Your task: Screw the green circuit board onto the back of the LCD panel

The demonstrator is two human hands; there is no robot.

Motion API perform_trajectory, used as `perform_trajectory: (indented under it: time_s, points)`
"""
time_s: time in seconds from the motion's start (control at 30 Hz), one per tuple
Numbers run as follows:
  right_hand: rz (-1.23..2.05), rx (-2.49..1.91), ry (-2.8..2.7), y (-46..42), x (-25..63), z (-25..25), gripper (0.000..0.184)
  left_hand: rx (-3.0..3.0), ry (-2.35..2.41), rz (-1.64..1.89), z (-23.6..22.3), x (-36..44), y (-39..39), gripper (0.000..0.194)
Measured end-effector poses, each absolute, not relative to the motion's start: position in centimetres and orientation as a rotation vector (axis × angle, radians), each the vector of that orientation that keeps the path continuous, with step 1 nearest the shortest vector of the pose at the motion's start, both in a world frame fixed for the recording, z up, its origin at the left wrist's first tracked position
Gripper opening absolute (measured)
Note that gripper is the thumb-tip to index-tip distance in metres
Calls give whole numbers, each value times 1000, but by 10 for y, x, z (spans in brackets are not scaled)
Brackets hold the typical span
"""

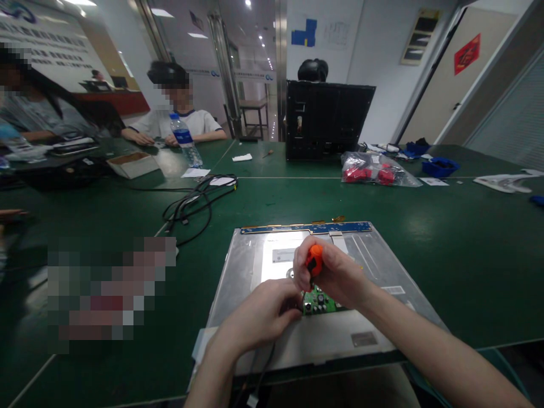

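A flat display panel (232,289) lies face down on the table before me, its metal back up. A blue circuit strip (280,229) runs along its far edge. Nearer to me, a small green circuit board (322,304) sits on the panel, partly covered by my hands. My right hand (338,273) is wrapped round the orange and black handle of a screwdriver (315,260), its shaft pointing down at the board's left part. My left hand (266,311) rests at the board's left edge, fingers closed near the tip; what they hold is hidden.
A dark cable (267,362) hangs off the panel's near edge. Coiled black cables (199,198) lie at the left. Farther back are a water bottle (183,139), a black monitor (327,122) and a plastic bag with red items (374,170). Other people sit at the far left.
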State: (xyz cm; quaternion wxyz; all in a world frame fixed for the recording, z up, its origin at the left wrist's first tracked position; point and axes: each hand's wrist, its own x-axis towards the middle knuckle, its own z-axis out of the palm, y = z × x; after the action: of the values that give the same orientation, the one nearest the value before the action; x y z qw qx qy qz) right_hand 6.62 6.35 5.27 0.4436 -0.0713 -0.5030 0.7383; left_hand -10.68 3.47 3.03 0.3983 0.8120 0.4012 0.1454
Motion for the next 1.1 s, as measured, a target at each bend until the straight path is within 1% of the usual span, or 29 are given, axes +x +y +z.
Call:
perform_trajectory:
  time_s: [0.2,0.4,0.6,0.87,1.0,1.1]
  points:
    - [1846,-145,-1244,64,66,54,32,2051,1022,338,32,-107,36,10]
    - [1811,-163,-1260,64,67,55,37,2050,1050,330,29,-107,37,10]
    - [1783,-168,-1279,62,68,56,38,2051,1034,347,29,-106,39,8]
    - [1701,-237,-1339,62,66,53,39,2065,1031,327,32,-106,38,13]
    - [1702,-219,-1355,60,67,56,36,2081,1027,317,34,-107,37,13]
    - [1714,-207,-1354,59,67,57,30,2098,1031,316,35,-107,37,14]
